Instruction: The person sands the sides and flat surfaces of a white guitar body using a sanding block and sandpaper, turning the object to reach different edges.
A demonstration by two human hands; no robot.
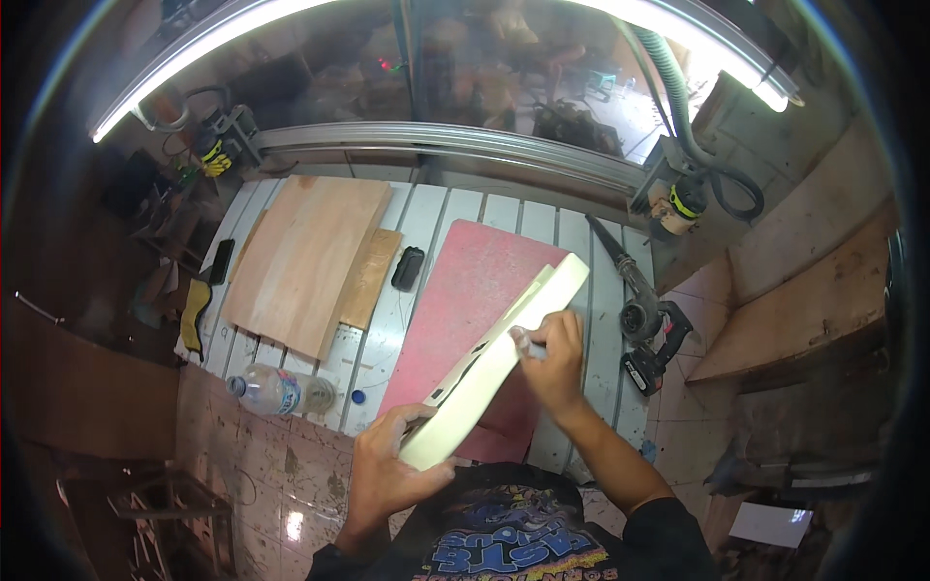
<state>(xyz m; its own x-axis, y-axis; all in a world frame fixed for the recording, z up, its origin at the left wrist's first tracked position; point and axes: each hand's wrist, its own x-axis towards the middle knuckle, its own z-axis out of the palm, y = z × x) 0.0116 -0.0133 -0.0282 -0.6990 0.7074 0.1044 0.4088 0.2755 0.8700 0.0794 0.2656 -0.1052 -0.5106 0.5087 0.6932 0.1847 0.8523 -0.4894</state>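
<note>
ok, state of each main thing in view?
cream piece: held slanted over the pink sheet
left hand: closed on the piece's near end
right hand: curled against the piece; grip contents unclear
pink sheet: flat, partly covered
wooden board: flat, overlapping another board
blower: lying down, battery attached; running unclear
blue cap: loose on the table
bottle: upright or lying, unclear
light strip: lit

There are two hands (389, 467) (554, 368), one long cream piece (484, 385), one table (387, 334) and one blower (639, 315). The table bears one bottle (281, 389), one loose blue cap (358, 396), two small black objects (408, 269) (222, 261) and at least two wooden boards (305, 261) (372, 276).
</note>
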